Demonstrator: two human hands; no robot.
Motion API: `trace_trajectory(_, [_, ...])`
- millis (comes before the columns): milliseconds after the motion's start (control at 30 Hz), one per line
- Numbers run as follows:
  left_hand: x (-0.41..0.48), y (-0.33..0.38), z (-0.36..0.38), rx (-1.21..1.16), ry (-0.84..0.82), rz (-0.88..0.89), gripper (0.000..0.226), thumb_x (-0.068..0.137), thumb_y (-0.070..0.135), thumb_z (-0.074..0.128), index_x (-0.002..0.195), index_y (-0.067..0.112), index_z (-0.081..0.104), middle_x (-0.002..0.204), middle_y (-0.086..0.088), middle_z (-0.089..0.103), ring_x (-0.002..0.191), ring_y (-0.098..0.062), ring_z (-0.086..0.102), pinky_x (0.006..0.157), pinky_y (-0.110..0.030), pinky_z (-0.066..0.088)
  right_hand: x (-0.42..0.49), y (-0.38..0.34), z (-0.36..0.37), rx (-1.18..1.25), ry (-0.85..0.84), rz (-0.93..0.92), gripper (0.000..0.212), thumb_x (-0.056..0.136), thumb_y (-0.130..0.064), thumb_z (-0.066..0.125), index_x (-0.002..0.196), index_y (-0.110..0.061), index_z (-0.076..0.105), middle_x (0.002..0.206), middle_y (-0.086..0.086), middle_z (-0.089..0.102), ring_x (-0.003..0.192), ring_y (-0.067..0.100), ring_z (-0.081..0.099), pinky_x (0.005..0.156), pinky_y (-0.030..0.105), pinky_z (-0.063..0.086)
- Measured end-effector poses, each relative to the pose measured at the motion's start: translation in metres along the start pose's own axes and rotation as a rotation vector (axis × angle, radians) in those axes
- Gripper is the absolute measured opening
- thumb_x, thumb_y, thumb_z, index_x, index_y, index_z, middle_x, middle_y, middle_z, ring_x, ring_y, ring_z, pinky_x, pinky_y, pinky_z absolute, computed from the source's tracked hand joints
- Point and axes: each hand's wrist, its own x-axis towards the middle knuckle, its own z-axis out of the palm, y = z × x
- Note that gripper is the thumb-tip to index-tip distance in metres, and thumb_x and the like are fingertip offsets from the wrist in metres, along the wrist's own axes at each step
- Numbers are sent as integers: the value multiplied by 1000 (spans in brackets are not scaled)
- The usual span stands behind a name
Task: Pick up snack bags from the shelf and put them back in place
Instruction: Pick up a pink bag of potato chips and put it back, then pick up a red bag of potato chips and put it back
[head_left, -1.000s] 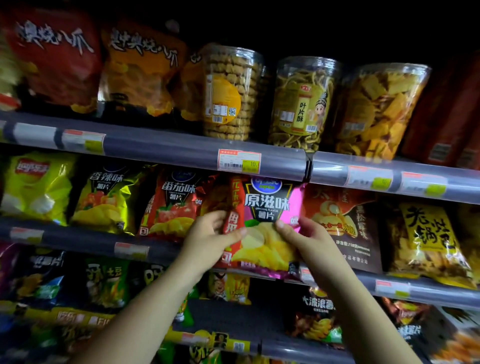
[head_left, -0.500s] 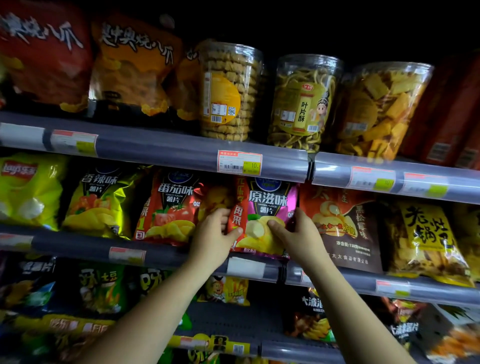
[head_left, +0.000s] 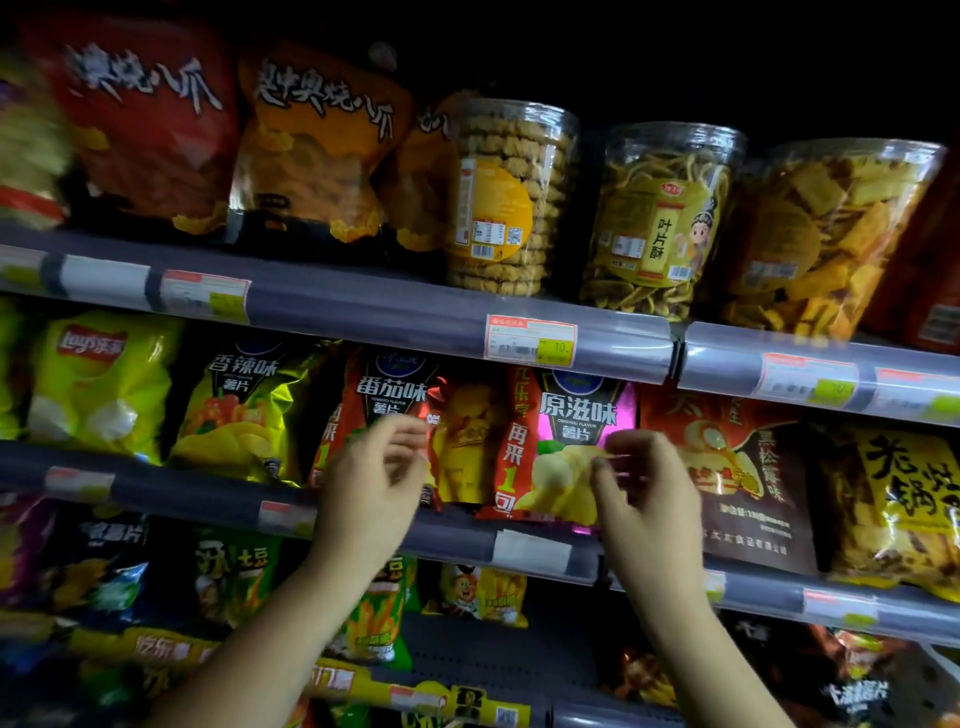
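A pink and black bag of potato chips (head_left: 566, 447) stands upright on the middle shelf (head_left: 457, 540), between a red tomato-flavour bag (head_left: 384, 400) and a dark brown bag (head_left: 743, 483). My left hand (head_left: 371, 483) hovers in front of the red bag, fingers loosely curled and apart, holding nothing. My right hand (head_left: 644, 493) is just right of the pink bag's lower part, fingers spread, its fingertips close to the bag but not gripping it. Both hands are motion-blurred.
The top shelf carries large red and orange bags (head_left: 317, 140) and three clear tubs of snacks (head_left: 509, 192). Yellow and green chip bags (head_left: 98, 379) fill the middle shelf's left. A yellow bag (head_left: 898, 504) stands at far right. More bags sit on the lower shelves.
Both hands have let go of the pink bag, which now stands back in its row. The left hand drew off to the left, the right hand to the right.
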Motion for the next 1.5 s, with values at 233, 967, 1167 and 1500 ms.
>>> trace_trajectory(233, [19,-54,-36,228,-22,-285,59,92,40,63,141,15,42,138,-9,56,125,-29,55,101,-45,48,-6,-61,111,-116,-508,45,48,92,-29,69,129,-7,47,130,14,62,119,32,61,96,34,47])
trace_trajectory(967, [-1,-27,-75,-580,-303,-565,66,62,40,89,120,30,60,110,-3,77,94,-24,77,87,-48,60,-29,-60,75,507,-559,433,75,62,-50,83,127,-22,61,116,6,76,102,23,77,88,44,64])
trace_trajectory(1167, [-32,-16,-82,-724,-333,-627,49,72,14,75,120,10,68,113,-14,76,99,-28,75,81,-38,61,-31,-35,62,686,-721,496,52,77,-33,86,122,-11,70,113,14,80,104,36,77,98,57,57])
trace_trajectory(1500, [-60,3,-96,-665,-164,-586,41,88,36,61,118,9,68,114,-15,75,105,-26,71,91,-39,55,-39,-21,54,661,-778,415,57,61,-40,89,111,-16,73,102,8,83,94,31,80,90,53,62])
